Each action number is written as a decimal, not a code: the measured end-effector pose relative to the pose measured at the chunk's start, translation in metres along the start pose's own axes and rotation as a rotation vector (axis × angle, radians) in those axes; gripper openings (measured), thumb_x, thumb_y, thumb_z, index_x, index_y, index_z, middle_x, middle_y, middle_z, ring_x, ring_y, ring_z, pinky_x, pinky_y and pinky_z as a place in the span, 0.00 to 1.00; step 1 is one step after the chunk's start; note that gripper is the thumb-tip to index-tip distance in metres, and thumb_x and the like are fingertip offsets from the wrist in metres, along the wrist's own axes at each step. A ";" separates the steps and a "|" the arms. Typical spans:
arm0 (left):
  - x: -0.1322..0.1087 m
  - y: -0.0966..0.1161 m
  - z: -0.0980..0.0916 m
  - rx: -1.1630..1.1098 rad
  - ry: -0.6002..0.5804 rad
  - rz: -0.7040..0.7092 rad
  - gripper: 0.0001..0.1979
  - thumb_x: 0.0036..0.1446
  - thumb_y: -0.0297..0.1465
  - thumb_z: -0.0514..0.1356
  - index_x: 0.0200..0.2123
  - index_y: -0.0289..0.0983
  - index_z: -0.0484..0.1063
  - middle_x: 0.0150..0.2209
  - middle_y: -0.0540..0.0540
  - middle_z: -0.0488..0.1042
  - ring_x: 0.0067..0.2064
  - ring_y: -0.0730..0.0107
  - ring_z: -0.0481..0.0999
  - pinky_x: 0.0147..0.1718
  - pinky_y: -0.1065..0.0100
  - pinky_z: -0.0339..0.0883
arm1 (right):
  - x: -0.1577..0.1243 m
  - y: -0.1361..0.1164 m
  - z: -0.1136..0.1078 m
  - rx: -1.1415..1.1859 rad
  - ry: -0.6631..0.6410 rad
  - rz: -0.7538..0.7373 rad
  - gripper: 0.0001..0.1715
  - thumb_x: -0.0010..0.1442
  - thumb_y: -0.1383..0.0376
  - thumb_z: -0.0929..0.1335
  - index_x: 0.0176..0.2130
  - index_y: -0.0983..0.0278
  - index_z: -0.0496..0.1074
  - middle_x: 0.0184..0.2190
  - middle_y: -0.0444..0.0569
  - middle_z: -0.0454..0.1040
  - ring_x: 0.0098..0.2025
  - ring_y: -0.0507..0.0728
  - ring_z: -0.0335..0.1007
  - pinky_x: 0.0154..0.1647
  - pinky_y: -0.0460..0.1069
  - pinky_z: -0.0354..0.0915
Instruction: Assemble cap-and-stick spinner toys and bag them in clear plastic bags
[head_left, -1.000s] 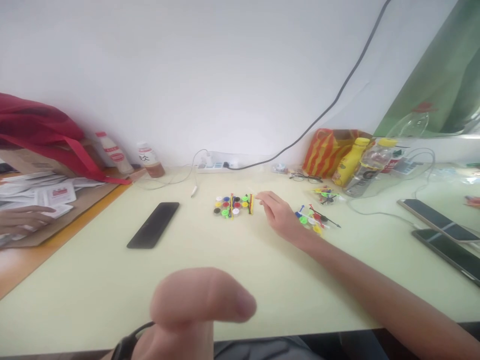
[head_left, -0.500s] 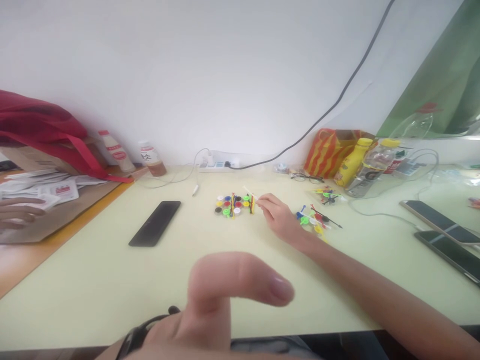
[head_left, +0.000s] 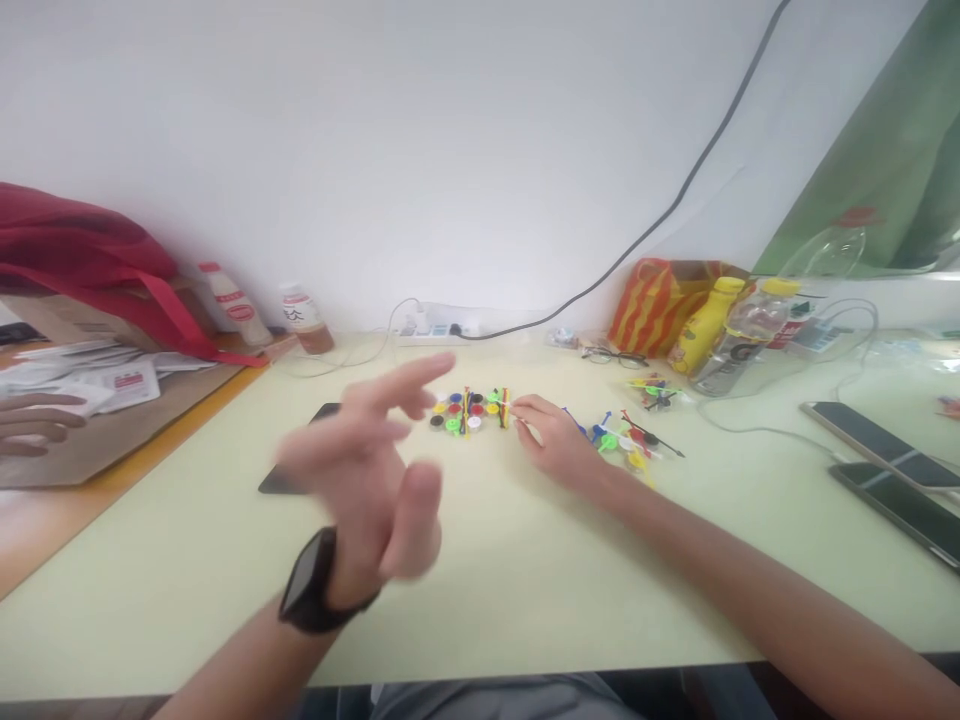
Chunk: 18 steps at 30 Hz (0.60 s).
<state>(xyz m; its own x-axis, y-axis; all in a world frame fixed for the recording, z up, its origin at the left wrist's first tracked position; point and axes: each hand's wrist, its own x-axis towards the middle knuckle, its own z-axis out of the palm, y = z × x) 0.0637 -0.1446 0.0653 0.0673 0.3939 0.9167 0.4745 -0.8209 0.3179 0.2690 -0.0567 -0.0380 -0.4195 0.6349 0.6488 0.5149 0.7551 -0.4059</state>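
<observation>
My left hand [head_left: 367, 460], blurred by motion and wearing a black watch [head_left: 311, 580], is raised over the table with its fingers apart and nothing in them. My right hand [head_left: 551, 435] rests at the table's middle, its fingertips pinched on a thin white plastic stick [head_left: 508, 403], mostly hidden. Just left of these fingertips stands a row of narrow coloured sticks [head_left: 504, 410]. Beside it, round coloured plastic pieces [head_left: 454, 410] lie in a grid, with another line of coloured sticks [head_left: 466, 412] among them. Behind my right hand is a loose pile of coloured plastic parts [head_left: 626, 438].
A dark phone [head_left: 281, 478] lies partly behind my left hand. Two more phones [head_left: 892, 500] are at the right. Bottles [head_left: 739, 335] and a striped bag [head_left: 637, 305] stand by the wall. Another person's hand [head_left: 34, 425] touches white packets [head_left: 75, 375] at far left.
My left hand has moved away from the camera, up and left over the table, and its fingers now show apart. My right hand stays near the stick row; its white stick has tilted lower.
</observation>
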 end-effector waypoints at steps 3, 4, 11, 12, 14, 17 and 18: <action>0.009 -0.033 0.004 0.161 -0.237 -0.069 0.10 0.70 0.34 0.58 0.52 0.43 0.66 0.51 0.43 0.76 0.48 0.57 0.76 0.45 0.54 0.71 | 0.000 -0.003 0.000 0.013 -0.015 0.012 0.15 0.67 0.75 0.63 0.47 0.64 0.76 0.46 0.56 0.78 0.50 0.62 0.76 0.56 0.56 0.71; 0.008 -0.045 0.006 0.240 -0.368 -0.085 0.10 0.69 0.33 0.58 0.52 0.42 0.69 0.50 0.43 0.76 0.48 0.56 0.75 0.47 0.54 0.70 | 0.000 -0.003 0.000 0.020 -0.017 0.012 0.15 0.67 0.75 0.63 0.47 0.64 0.76 0.45 0.56 0.78 0.49 0.61 0.76 0.55 0.56 0.71; -0.030 -0.097 0.029 0.499 -0.740 0.039 0.05 0.64 0.29 0.61 0.42 0.36 0.77 0.48 0.36 0.75 0.44 0.51 0.71 0.43 0.50 0.70 | 0.001 -0.008 -0.014 0.063 0.010 0.048 0.17 0.69 0.74 0.61 0.46 0.62 0.76 0.44 0.55 0.78 0.46 0.60 0.76 0.50 0.56 0.71; -0.035 -0.098 0.032 0.505 -0.746 0.039 0.05 0.63 0.29 0.62 0.41 0.36 0.77 0.48 0.36 0.75 0.45 0.50 0.71 0.43 0.49 0.70 | 0.002 -0.009 -0.018 0.081 0.031 0.061 0.16 0.69 0.73 0.61 0.45 0.62 0.77 0.44 0.54 0.78 0.45 0.60 0.76 0.50 0.55 0.72; -0.040 -0.096 0.036 0.499 -0.747 0.039 0.05 0.62 0.28 0.62 0.41 0.36 0.77 0.48 0.35 0.75 0.46 0.48 0.71 0.44 0.47 0.70 | 0.004 -0.011 -0.026 0.130 0.077 0.099 0.15 0.69 0.72 0.63 0.44 0.61 0.78 0.43 0.53 0.79 0.44 0.60 0.77 0.49 0.55 0.72; -0.043 -0.086 0.039 0.434 -0.744 0.054 0.05 0.64 0.28 0.61 0.40 0.37 0.77 0.51 0.36 0.75 0.50 0.48 0.70 0.50 0.46 0.68 | 0.006 -0.014 -0.041 0.227 0.108 0.205 0.11 0.67 0.68 0.66 0.42 0.61 0.80 0.41 0.52 0.81 0.42 0.59 0.78 0.45 0.54 0.73; -0.044 -0.082 0.040 0.395 -0.754 0.056 0.05 0.65 0.29 0.60 0.40 0.37 0.77 0.52 0.37 0.75 0.51 0.48 0.70 0.52 0.46 0.68 | 0.005 -0.016 -0.045 0.274 0.104 0.259 0.10 0.67 0.67 0.67 0.41 0.61 0.80 0.40 0.52 0.81 0.42 0.59 0.79 0.45 0.53 0.73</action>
<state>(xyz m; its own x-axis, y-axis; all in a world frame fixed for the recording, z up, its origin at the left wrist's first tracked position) 0.0566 -0.0780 -0.0103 0.5994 0.6420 0.4780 0.7148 -0.6981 0.0412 0.2925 -0.0725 0.0009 -0.2170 0.8006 0.5585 0.3687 0.5970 -0.7125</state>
